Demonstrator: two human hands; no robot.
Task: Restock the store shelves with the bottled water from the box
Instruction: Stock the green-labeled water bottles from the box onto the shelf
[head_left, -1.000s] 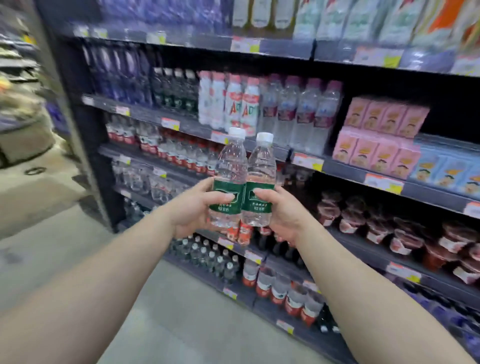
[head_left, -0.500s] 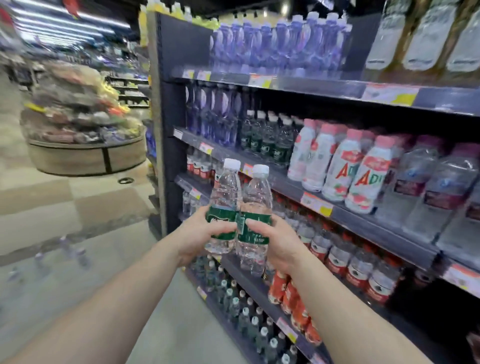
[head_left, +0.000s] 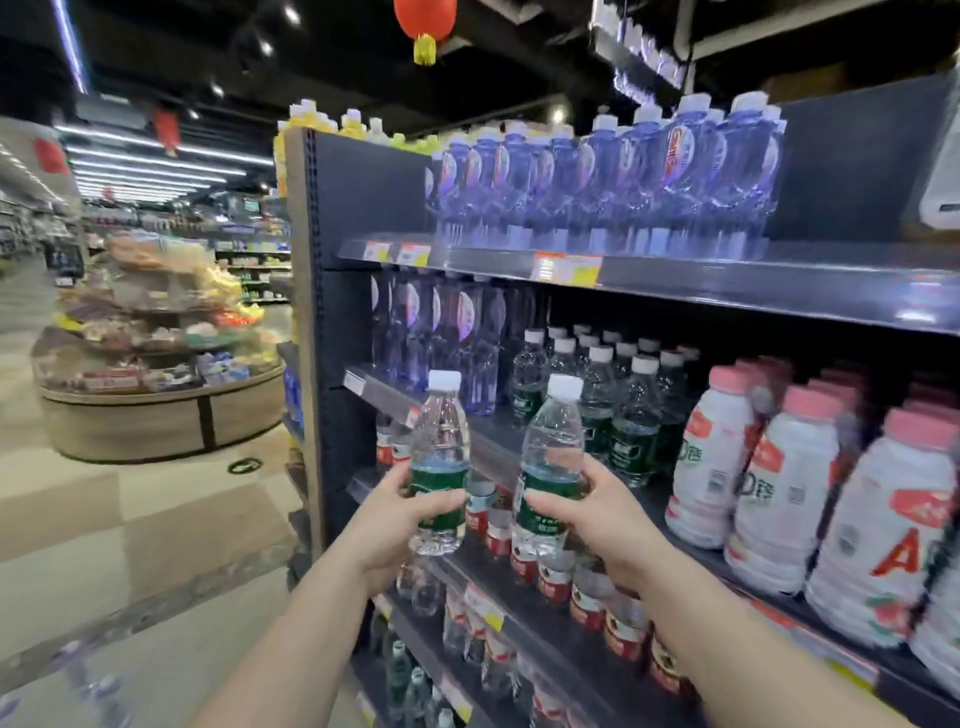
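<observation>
**Two water bottles held up before the drinks shelf**

The left hand (head_left: 395, 525) is gripping one clear bottle with a green label (head_left: 440, 467), its fingers wrapping the label band with the thumb lying across the front. The right hand (head_left: 597, 512) is clutching a second green-labelled bottle (head_left: 550, 467) the same way, thumb pressing the label. Both bottles are standing upright with white caps on, apart from each other, in the air in front of the middle shelf (head_left: 519, 462), not resting on it. Behind them, matching green-label bottles (head_left: 618, 410) are sitting in rows on that shelf, between purple-tinted bottles (head_left: 441, 338) and white bottles with pink caps (head_left: 779, 478). The fingers behind each bottle are hiding from view. Label print is blurring beyond reading. Lower shelves are partly covering up behind the forearms, and the box is sitting somewhere outside the frame. The right edge is cutting off the nearest white bottle.
</observation>
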